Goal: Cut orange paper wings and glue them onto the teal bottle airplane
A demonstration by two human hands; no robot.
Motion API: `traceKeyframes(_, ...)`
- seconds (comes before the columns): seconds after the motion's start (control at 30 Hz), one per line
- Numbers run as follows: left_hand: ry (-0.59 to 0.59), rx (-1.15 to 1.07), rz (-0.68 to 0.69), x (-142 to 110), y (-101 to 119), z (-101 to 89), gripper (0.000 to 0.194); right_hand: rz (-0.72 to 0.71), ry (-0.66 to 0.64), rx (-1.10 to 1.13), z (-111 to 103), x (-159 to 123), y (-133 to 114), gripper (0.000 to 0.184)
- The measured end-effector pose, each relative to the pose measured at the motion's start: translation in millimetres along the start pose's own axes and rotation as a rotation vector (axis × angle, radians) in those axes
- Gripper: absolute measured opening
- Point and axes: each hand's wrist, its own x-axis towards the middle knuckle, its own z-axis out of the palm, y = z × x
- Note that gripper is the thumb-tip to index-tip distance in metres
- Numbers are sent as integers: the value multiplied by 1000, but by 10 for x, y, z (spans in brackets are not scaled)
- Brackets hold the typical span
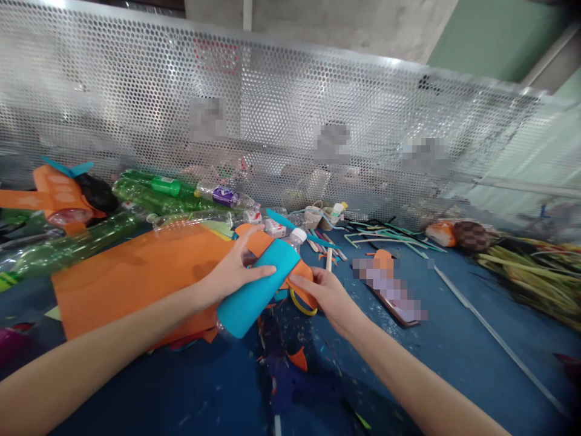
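Head view: left hand (pixel 231 269) clamped on the blue-wrapped bottle (pixel 258 290), thumb across the wrap; right hand (pixel 327 295) pinching the orange flap (pixel 303 280) at its side. Bottle held tilted above the blue table (pixel 181 393), white cap (pixel 298 236) fitted; interior hidden by the wrap. Green bottles (pixel 154 197) lie heaped at rear left, contents unclear. Left forearm partly covers an orange sheet (pixel 149 266); phone (pixel 389 293) lies right of the right hand. Perforated metal screen (pixel 272 115) stands behind.
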Motion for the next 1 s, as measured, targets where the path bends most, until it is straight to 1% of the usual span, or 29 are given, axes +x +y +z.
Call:
traceKeyframes(0.13,-27,102,14,-19,33,3,85,-6,-9,9,-2,-17,-21,32)
traceKeyframes(0.3,-45,123,68,-40,89,35,83,-27,-28,15,-6,-27,-21,30)
traceKeyframes(0.47,-24,161,65,-51,110,53,80,-35,-1,11,10,-19,-8,28)
traceKeyframes(0.63,17,206,108,-39,107,41,78,-52,-10,-38,-30,-28,-61,29)
traceKeyframes(0.7,22,200,103,-36,109,38,77,-66,-17,-53,-54,-34,-89,31)
traceKeyframes(0.83,-13,177,51,-42,120,44,77,-86,-36,-58,-72,-33,-113,33)
traceKeyframes(1.0,-19,193,79,-59,147,61,76,-101,-27,-64,-64,-15,-100,32)
